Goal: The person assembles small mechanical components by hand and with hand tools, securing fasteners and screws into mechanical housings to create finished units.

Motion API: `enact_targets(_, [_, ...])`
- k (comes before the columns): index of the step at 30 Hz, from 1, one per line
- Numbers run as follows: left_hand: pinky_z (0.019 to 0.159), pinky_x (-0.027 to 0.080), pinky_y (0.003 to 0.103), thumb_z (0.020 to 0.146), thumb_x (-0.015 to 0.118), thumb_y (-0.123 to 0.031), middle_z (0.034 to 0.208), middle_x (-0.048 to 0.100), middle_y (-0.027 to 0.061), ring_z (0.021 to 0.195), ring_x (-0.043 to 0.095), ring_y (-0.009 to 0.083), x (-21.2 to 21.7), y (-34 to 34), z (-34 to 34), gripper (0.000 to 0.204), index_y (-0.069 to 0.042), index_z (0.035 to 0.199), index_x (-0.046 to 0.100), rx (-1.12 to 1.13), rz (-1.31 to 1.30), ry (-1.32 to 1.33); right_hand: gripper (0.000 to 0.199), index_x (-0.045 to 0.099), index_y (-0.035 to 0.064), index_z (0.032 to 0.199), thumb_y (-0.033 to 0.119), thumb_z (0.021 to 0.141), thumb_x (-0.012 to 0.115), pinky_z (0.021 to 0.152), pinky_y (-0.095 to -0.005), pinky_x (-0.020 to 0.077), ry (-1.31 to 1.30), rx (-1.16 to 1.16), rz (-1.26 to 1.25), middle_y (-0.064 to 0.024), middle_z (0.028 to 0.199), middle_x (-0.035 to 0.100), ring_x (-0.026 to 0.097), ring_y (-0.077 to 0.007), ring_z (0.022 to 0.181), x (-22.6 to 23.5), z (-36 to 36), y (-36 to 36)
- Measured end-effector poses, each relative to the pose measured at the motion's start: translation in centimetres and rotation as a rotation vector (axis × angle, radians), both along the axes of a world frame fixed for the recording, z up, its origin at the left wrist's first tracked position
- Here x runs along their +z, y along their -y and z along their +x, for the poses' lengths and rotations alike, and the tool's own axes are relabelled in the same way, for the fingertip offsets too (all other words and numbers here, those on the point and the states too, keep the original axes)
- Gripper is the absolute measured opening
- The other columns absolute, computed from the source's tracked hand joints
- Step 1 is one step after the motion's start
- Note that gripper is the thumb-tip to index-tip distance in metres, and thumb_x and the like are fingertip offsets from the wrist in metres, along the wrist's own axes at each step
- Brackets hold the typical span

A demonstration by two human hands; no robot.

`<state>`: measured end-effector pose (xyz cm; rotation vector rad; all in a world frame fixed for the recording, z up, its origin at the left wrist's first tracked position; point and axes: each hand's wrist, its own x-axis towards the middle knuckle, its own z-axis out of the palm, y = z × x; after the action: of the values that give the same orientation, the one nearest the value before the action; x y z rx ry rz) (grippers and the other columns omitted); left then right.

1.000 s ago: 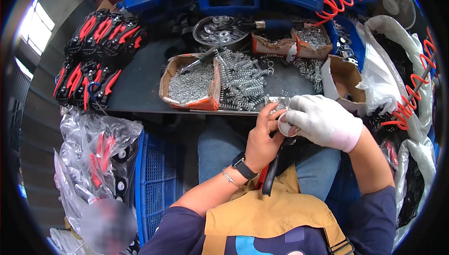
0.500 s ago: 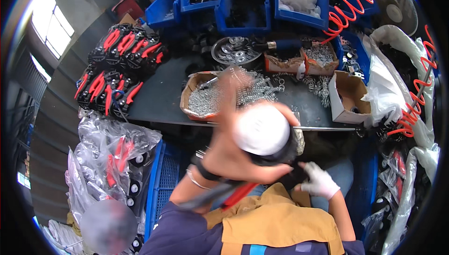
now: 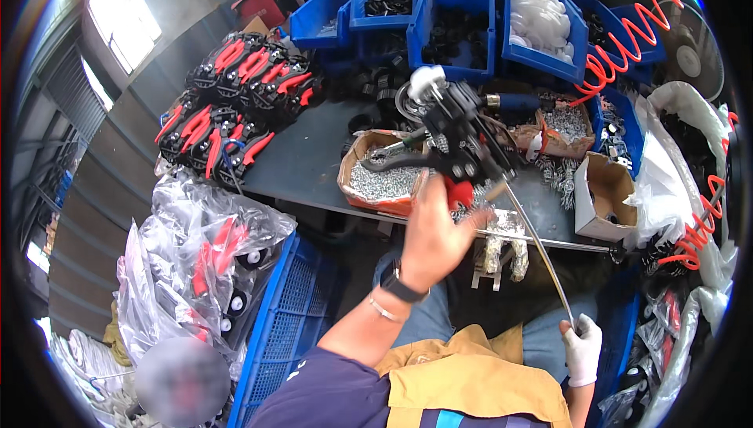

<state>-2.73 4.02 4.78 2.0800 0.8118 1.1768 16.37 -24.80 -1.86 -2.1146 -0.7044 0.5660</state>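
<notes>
My left hand (image 3: 439, 232), bare with a dark wristband, is closed round a black hand tool (image 3: 463, 130) with a red part at the grip, a curved black lever and a white knob. The tool hangs tilted over the bench, in front of a cardboard box (image 3: 384, 181) full of small metal parts. In a white glove, my right hand (image 3: 583, 349) pinches the lower end of a long thin metal rod (image 3: 541, 247). The rod slants up to the tool; whether it is joined there, I cannot tell. Below the bench edge sits a wrapped metal fixture (image 3: 506, 240).
Red-handled tools (image 3: 235, 98) are piled at the left. Blue bins (image 3: 451, 63) of parts line the back. A coiled red hose (image 3: 627, 43) hangs at the right, above an open carton (image 3: 604, 200). Blue crates (image 3: 286, 326) and plastic bags (image 3: 188, 255) flank my legs.
My left hand has carried the tool away from me, out over the bench. My right hand has moved lower and right, and now shows the rod in its fingers. The view has shifted.
</notes>
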Motion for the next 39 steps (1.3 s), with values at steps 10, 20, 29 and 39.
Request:
enact_targets(10, [0.062, 0.048, 0.044, 0.078, 0.074, -0.030, 0.083, 0.060, 0.0207, 0.072, 0.060, 0.0403, 0.2, 8.3, 4.4, 0.046, 0.003, 0.105, 0.055, -0.201, 0.190, 0.165, 0.071, 0.060, -0.0032, 0.081, 0.067, 0.086, 0.051, 0.032, -0.0209, 0.0237, -0.637, 0.188, 0.657, 0.0014, 0.049, 0.046, 0.036, -0.0059, 0.034, 9.6, -2.5, -7.2])
enact_targets(20, [0.076, 0.050, 0.028, 0.076, 0.075, -0.001, 0.104, 0.061, 0.0136, 0.089, 0.062, 0.0191, 0.8, 9.0, 5.6, 0.054, 0.004, 0.121, 0.045, -0.385, -0.029, 0.243, 0.028, 0.066, 0.0052, 0.092, 0.033, 0.090, 0.064, 0.056, -0.0269, 0.0438, -0.252, 0.440, 0.480, -0.0050, 0.064, 0.059, 0.054, -0.0116, 0.057, 12.8, 0.3, -6.0])
enact_targets(29, [0.069, 0.053, 0.027, 0.070, 0.073, 0.005, 0.085, 0.064, 0.0053, 0.073, 0.063, 0.0144, 0.2, 10.5, 6.4, 0.035, 0.002, 0.101, 0.059, -0.556, -0.691, 0.221, 0.024, 0.063, 0.0081, 0.105, 0.024, 0.093, 0.049, 0.094, -0.0446, 0.0462, 0.967, -0.569, -0.388, -0.0162, 0.114, 0.063, 0.059, -0.0360, 0.108, 14.4, 36.3, 6.8])
enact_targets(39, [0.062, 0.050, 0.025, 0.085, 0.072, -0.008, 0.073, 0.064, 0.0049, 0.064, 0.061, 0.0129, -1.0, 13.6, 9.9, 0.015, 0.000, 0.093, 0.061, -0.815, -0.910, 0.055, 0.034, 0.061, 0.0098, 0.115, 0.021, 0.083, 0.059, 0.097, -0.0440, 0.0432, 1.176, -0.509, -0.541, -0.0171, 0.122, 0.057, 0.054, -0.0389, 0.113, 13.8, 36.6, 7.2])
